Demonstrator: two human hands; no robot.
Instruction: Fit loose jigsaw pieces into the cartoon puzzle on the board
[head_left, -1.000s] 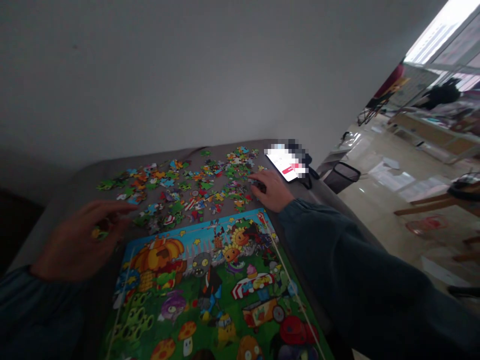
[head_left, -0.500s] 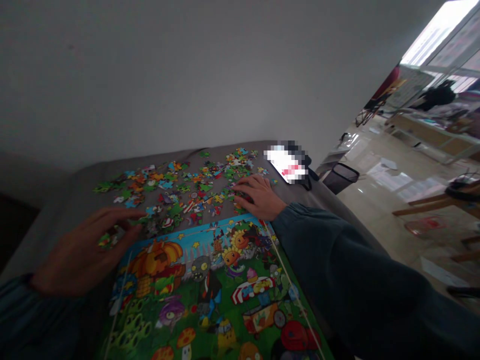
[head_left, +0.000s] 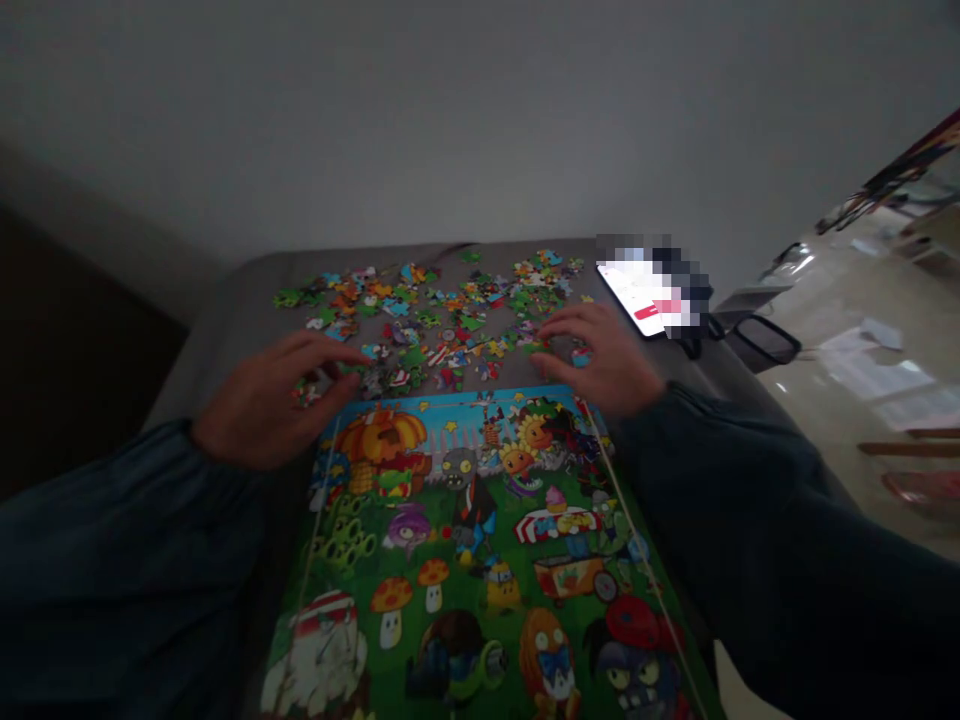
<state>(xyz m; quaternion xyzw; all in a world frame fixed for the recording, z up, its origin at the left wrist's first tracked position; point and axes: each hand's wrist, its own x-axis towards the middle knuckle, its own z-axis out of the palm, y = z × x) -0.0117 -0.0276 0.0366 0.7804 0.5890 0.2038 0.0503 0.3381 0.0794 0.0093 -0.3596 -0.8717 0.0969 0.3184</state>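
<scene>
Since the earlier frame, my view has swung left and my right hand [head_left: 600, 360] has drawn nearer, from the far right patch of loose pieces toward the far right corner of the picture board. My left hand [head_left: 274, 400] has kept its place at the far left corner of the board.

Left hand: palm down on the grey surface [head_left: 225, 320], fingers loosely spread and extended, fingertips resting among the scattered puzzle pieces [head_left: 442, 310]. A small green piece [head_left: 306, 390] lies under the fingers; I cannot tell whether it is pinched or merely touched.

Right hand: palm down, fingers curved, fingertips touching loose pieces just beyond the board's far edge. I cannot tell whether a piece is gripped.

Puzzle pieces: spread in a wide band across the far half of the surface, between the two hands and beyond them, most lying flat and apart from one another.

Picture board [head_left: 480, 540]: lies flat on the near half of the surface, between my two sleeves. It shows a cartoon garden scene with a pumpkin, a sunflower, mushrooms and a cart.

Phone [head_left: 637, 295]: screen lit, on the far right part of the surface, just beyond my right hand.

Floor [head_left: 862, 370]: pale, at the right, with a dark wire basket [head_left: 769, 340] standing on it near the surface's far right corner.
</scene>
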